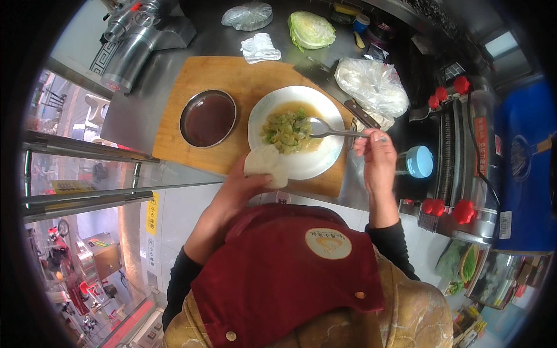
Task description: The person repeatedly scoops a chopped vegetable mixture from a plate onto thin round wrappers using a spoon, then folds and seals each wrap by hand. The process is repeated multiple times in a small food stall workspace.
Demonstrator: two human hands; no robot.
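Observation:
My left hand holds a round, pale dough wrapper flat in its palm at the near rim of a white bowl. The bowl holds chopped green cabbage filling. In my right hand is a metal spoon, gripped by the handle, its scoop over the filling at the bowl's right side. The bowl stands on a wooden cutting board.
A small metal dish of dark sauce sits on the board left of the bowl. Behind are a cleaver, a plastic bag, a cut cabbage half, crumpled paper and a metal machine. A light-blue lidded jar stands right.

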